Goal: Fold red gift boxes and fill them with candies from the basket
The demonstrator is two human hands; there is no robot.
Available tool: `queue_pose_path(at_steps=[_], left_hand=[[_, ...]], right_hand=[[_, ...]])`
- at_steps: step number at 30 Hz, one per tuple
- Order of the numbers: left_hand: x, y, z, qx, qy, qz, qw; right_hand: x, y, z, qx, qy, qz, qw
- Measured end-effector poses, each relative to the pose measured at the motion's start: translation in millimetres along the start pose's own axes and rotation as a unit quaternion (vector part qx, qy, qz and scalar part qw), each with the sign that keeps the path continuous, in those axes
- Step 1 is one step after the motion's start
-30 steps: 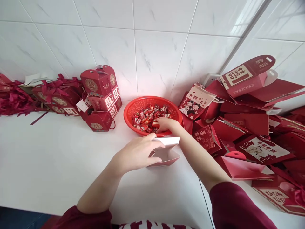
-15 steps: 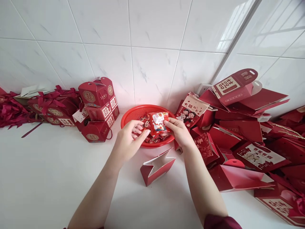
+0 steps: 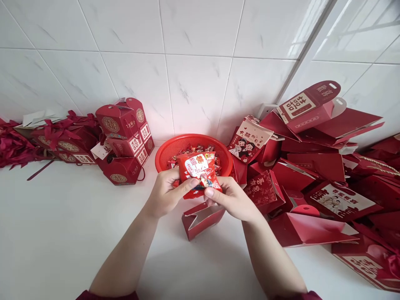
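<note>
Between my two hands is a shiny red candy packet [image 3: 197, 164] with a white label and a cartoon picture. My left hand [image 3: 165, 189] grips its left edge, thumb on the front. On the lower right side my right hand [image 3: 231, 196] pinches it, also with the thumb in front. Behind the packet stands a red plastic basket [image 3: 162, 152] holding several small wrapped candies [image 3: 200, 148]. Just below my hands a small red paper box [image 3: 200, 223] stands on the white table with its top open; my right hand partly covers its upper right corner.
At the left, finished-looking red gift boxes [image 3: 123, 146] are stacked beside ribbon-tied boxes [image 3: 70, 139]. A large heap of red paper boxes [image 3: 312, 166] fills the right side. A white tiled wall [image 3: 196, 83] rises behind the table [image 3: 78, 233].
The packet has come nearer and slightly left, off the basket. My left hand, open and apart from it before, has closed on it; my right hand has shifted its hold lower.
</note>
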State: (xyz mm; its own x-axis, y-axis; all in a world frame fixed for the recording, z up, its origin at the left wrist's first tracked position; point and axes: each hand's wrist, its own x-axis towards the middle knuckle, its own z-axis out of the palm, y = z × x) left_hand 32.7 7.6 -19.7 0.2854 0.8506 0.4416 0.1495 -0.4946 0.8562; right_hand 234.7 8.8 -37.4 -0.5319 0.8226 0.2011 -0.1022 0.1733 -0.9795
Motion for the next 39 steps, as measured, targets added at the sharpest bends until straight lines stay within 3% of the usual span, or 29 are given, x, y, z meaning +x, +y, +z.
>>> queue_pose_path(at_steps=[4, 9, 13, 18, 21, 25, 28, 31, 35, 39], left_hand=[[-0.6, 2.2, 3.0, -0.045, -0.011, -0.025, 0.999], [0.5, 10.4, 4.5, -0.125, -0.127, -0.082, 0.981], [0.8, 19.0, 9.1, -0.151, -0.151, -0.083, 0.973], [-1.0, 20.7, 14.6, -0.148, -0.121, -0.059, 0.980], [-2.1, 17.0, 15.8, -0.129, -0.091, -0.060, 0.986], [-2.1, 11.0, 17.6, -0.055, -0.036, -0.013, 0.998], [-1.3, 8.3, 19.5, -0.033, -0.038, -0.006, 0.999], [-0.5, 9.0, 20.0, -0.030, -0.069, -0.039, 0.996], [-0.6, 11.7, 13.9, -0.078, -0.120, -0.056, 0.988], [-3.6, 11.8, 3.3, -0.110, -0.088, -0.065, 0.988]], right_hand=[[0.4, 1.0, 3.6, 0.021, 0.021, 0.019, 0.999], [-1.4, 1.4, 5.4, 0.004, 0.053, -0.023, 0.998], [-5.5, -1.1, 6.8, 0.029, 0.057, -0.012, 0.998], [-8.9, -5.2, 10.5, 0.031, 0.042, 0.013, 0.999], [-8.1, -6.2, 11.7, 0.001, 0.048, -0.010, 0.999], [-7.0, -5.8, 11.4, 0.003, 0.086, -0.054, 0.995], [-8.5, -5.2, 9.0, 0.008, 0.103, -0.071, 0.992], [-11.0, -6.1, 4.7, -0.007, 0.101, -0.073, 0.992], [-14.1, -11.2, -0.7, -0.003, 0.052, -0.051, 0.997], [-16.6, -15.8, -1.3, 0.009, -0.022, -0.021, 0.999]])
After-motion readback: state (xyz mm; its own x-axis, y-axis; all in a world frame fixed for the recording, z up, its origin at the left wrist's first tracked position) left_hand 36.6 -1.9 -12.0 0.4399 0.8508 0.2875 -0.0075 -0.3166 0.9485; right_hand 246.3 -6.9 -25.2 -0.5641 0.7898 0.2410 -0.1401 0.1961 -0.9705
